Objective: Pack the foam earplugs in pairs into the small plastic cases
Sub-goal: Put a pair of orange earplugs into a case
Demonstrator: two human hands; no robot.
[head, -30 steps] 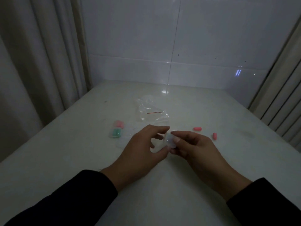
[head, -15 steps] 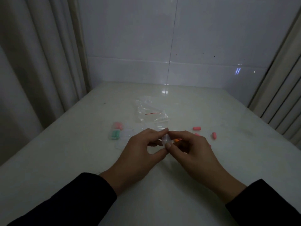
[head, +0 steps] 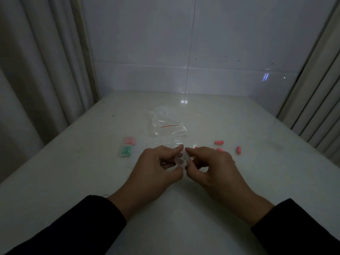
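A small clear plastic case (head: 181,159) is pinched between my left hand (head: 156,168) and my right hand (head: 211,168) just above the white table (head: 184,218); the fingertips of both hands grip its edges. Whether it is open or holds anything I cannot tell. Pink foam earplugs lie on the table to the right: one (head: 219,142) behind my right hand, one (head: 238,150) farther right, and one (head: 219,149) partly hidden by my fingers. To the left stand two filled cases, one with pink earplugs (head: 129,140) and one with green earplugs (head: 125,151).
A crumpled clear zip bag (head: 168,126) with a red seal line lies behind my hands. Curtains hang at the left and right table edges, and a tiled wall closes the back. The scene is dim.
Both hands have stayed together on the clear case, turning it a little between the fingertips. The orange earplug tip seen by my right fingers half a second ago is now hidden.
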